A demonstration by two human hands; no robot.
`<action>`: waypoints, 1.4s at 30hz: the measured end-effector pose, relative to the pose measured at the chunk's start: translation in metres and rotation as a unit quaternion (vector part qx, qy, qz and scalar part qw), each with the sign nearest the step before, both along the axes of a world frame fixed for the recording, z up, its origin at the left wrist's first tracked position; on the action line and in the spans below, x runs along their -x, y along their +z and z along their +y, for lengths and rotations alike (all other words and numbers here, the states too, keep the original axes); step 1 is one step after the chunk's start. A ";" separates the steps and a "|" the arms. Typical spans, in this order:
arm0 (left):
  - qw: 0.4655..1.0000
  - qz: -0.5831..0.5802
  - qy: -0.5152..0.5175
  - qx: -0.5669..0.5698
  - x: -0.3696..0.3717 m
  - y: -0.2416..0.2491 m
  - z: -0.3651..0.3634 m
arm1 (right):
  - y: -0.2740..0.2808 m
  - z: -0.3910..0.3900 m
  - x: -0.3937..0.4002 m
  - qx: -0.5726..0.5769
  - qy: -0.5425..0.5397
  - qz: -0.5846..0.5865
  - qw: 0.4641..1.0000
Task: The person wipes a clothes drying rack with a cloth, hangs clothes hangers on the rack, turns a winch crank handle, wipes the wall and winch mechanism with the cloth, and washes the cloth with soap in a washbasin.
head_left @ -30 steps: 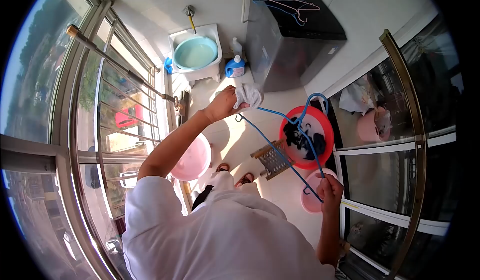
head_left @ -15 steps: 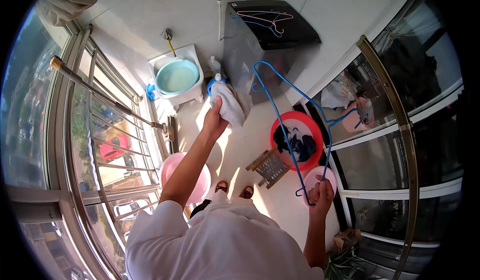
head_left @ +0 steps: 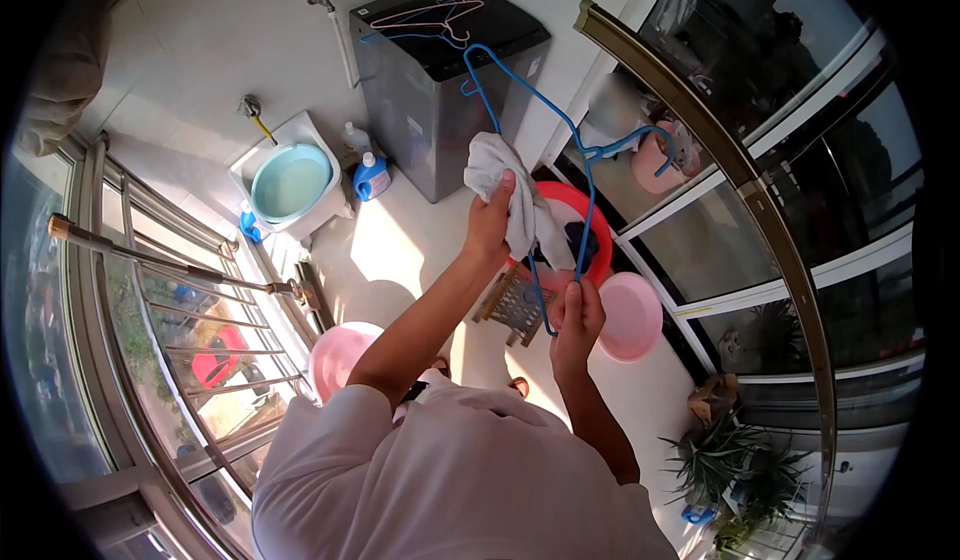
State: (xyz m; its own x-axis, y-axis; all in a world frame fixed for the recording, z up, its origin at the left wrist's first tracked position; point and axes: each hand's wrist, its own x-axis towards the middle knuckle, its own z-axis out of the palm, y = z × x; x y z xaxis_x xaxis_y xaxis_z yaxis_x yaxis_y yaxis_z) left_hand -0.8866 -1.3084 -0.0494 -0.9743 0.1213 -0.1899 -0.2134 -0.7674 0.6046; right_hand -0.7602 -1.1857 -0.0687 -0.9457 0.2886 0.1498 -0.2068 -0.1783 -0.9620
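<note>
A damp-looking white cloth [head_left: 512,185] is gripped near its upper part by my left hand [head_left: 489,222], its lower end hanging down over the red basin. My right hand [head_left: 577,328] is closed around one end of a blue clothes hanger [head_left: 588,152], whose hook points to the right. The cloth overlaps the hanger's long bar in this view. Below the hands, the red basin [head_left: 602,222] holds dark clothes. A washboard [head_left: 512,308] stands beside that basin, partly hidden by my left forearm.
A grey washing machine [head_left: 440,120] carries a pink hanger [head_left: 425,8] on top. At left are a sink with a light blue basin [head_left: 292,184] and a blue bottle [head_left: 371,178]. Pink basins [head_left: 630,317] sit on both sides. Potted plants [head_left: 735,470], railings and glass panels border the floor.
My left hand has brought the cloth rightward to the hanger. The right hand with the hanger has moved left and up, closer to the left hand. The camera view has turned right.
</note>
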 end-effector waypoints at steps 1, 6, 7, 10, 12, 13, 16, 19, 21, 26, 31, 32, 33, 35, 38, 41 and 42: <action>0.999 -0.042 0.000 0.001 -0.023 -0.005 0.027 | 0.017 -0.006 0.006 -0.043 -0.018 0.003 0.999; 0.996 -0.039 0.011 0.082 -0.064 -0.064 0.071 | 0.011 0.011 0.017 -0.077 -0.045 -0.006 0.996; 0.993 -0.023 0.027 0.114 -0.068 -0.069 0.077 | 0.011 0.016 0.018 -0.064 -0.039 -0.015 0.997; 0.970 -0.001 0.003 0.244 -0.069 -0.073 0.069 | 0.007 0.026 0.022 0.011 -0.011 -0.036 0.999; 0.956 -0.018 0.025 0.291 -0.061 -0.082 0.051 | 0.006 0.049 0.027 0.111 0.015 -0.072 0.991; 0.953 -0.035 0.066 0.294 -0.058 -0.090 0.037 | 0.006 0.061 0.027 0.161 0.026 -0.090 0.983; 0.965 0.021 0.156 0.210 -0.064 -0.076 0.012 | 0.003 0.083 0.032 0.155 0.015 -0.045 0.987; 0.964 0.064 0.143 0.216 -0.067 -0.034 0.030 | 0.003 0.075 0.034 0.069 0.017 -0.014 0.997; 0.964 0.089 0.132 0.212 -0.052 -0.005 0.045 | -0.009 0.064 0.031 0.007 0.024 -0.010 1.000; 0.958 0.089 -0.021 0.273 -0.005 0.019 0.073 | -0.061 0.051 0.021 -0.233 0.039 0.006 0.972; 0.964 0.116 0.002 0.238 0.002 -0.003 0.089 | -0.027 0.038 0.007 -0.422 0.059 0.034 0.904; 0.950 0.163 0.010 0.265 0.003 -0.012 0.088 | -0.026 0.047 0.008 -0.437 0.065 0.103 0.891; 0.951 0.158 -0.023 0.264 -0.004 -0.008 0.082 | -0.022 0.058 0.008 -0.451 0.070 0.170 0.873; 0.950 0.148 -0.090 0.259 -0.021 0.002 0.064 | 0.025 0.099 0.007 -0.454 0.015 0.109 0.884; 0.941 0.134 -0.171 0.259 -0.037 0.001 0.049 | 0.072 0.151 0.033 -0.577 -0.118 0.206 0.781; 0.911 0.195 -0.233 0.279 -0.051 0.006 0.050 | 0.099 0.154 0.046 -0.708 -0.028 0.276 0.649; 0.893 0.238 -0.243 0.295 -0.052 0.002 0.051 | 0.094 0.158 0.048 -0.720 0.040 0.243 0.649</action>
